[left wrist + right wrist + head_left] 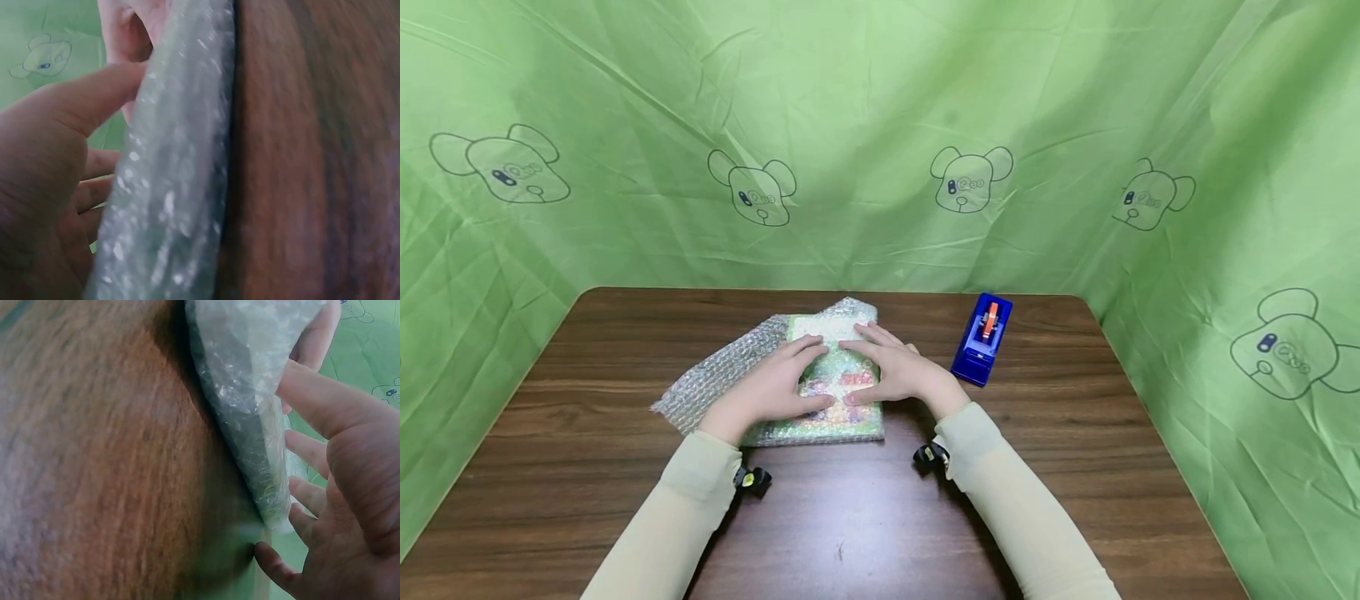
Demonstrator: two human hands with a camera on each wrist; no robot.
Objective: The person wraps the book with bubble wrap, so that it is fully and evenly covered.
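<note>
head view: hands (842, 379) on bubble-wrapped book (831, 417)

Left hand (772, 388) flat, fingers straight, right hand (897, 372) flat beside it, thumbs nearly touching, forearms angled inward

A blue tape holder (982, 339) with an orange part on top sits on the far right of the brown wooden table (1075, 467). Behind and around the table hangs a green cloth (865, 108) with little bear faces drawn on it.
</note>
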